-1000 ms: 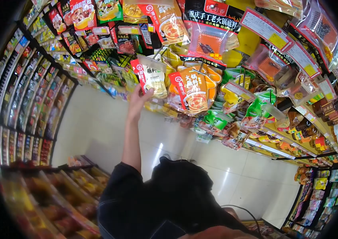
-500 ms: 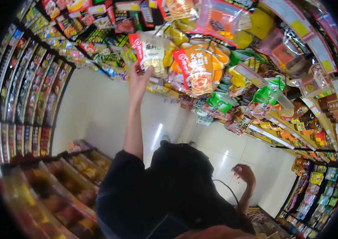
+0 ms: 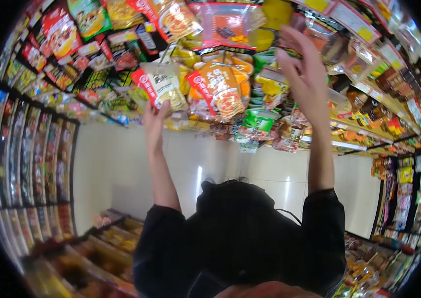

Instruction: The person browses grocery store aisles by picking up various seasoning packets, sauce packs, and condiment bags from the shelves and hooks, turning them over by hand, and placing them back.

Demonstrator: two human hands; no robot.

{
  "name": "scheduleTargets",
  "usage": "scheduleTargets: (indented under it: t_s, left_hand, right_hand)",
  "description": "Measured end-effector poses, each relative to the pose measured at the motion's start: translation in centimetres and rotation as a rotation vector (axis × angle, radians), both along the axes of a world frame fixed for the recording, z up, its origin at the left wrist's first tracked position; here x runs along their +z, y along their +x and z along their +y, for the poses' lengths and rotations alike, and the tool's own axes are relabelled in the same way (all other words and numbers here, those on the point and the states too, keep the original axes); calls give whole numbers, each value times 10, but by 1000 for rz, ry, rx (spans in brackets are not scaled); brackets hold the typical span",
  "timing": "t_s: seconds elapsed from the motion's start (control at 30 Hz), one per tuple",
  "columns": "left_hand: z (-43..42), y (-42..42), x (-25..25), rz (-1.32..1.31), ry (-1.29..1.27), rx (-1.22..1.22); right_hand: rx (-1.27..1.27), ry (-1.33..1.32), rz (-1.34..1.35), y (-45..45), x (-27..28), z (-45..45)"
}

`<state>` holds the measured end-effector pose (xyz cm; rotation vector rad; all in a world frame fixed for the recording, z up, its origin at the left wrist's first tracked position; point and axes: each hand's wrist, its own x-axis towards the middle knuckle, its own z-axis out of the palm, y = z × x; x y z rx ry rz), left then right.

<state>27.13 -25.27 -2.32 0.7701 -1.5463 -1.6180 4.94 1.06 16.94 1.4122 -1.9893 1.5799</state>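
My left hand (image 3: 156, 119) pinches the lower edge of a red and white packet (image 3: 163, 88) that stands at the front of the hanging goods. Just right of it hangs an orange packet (image 3: 220, 92) with a red stripe, which neither hand touches. My right hand (image 3: 302, 69) is raised in front of the rack, its fingers apart and slightly blurred, with nothing in it. Behind and left of that hand hangs a clear pack with a reddish block (image 3: 228, 30). Green packets (image 3: 257, 123) hang lower, between my two hands.
Shelves of packets (image 3: 32, 159) stand at the far left. Bins with goods (image 3: 101, 253) are at the lower left. Price labels (image 3: 357, 22) stick out at the upper right. More shelves (image 3: 404, 198) rise at the right, beyond the tiled floor (image 3: 270, 174).
My right hand has come up from low on the right to the rack, its fingers spread. My left hand stays on the red and white packet, now tilted more and further left in view.
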Motion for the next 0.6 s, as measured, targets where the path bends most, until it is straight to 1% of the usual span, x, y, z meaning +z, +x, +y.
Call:
scheduleTargets:
  t_s: [0.1,0.2,0.27,0.33,0.4,0.5,0.53,0.6]
  left_hand:
    - [2,0,0,10,-15,-18]
    - [-10,-1,-10,-112,2,-52]
    - [-16,-4,-24,-109,-34,-9]
    - [-23,0,-32,-133,-79,28]
    - [-17,-1,-24,-175,-131,64]
    - [-4,1,-19,-117,-327,130]
    - [-1,5,-17,-175,-455,209]
    - [5,18,-7,-296,-712,360]
  right_hand:
    - [-99,-33,-28,-18,-2,-40]
    - [-145,-79,-43,-35,0,-71]
    - [-170,-77,-95,-30,8,-80]
    - [-199,-69,-74,-36,7,-84]
    - [-201,-89,-57,-44,5,-88]
    - [-198,-174,-40,-49,5,-88]
    - [-57,-200,-194,-56,3,-87]
    - [154,-232,-298,-49,15,-76]
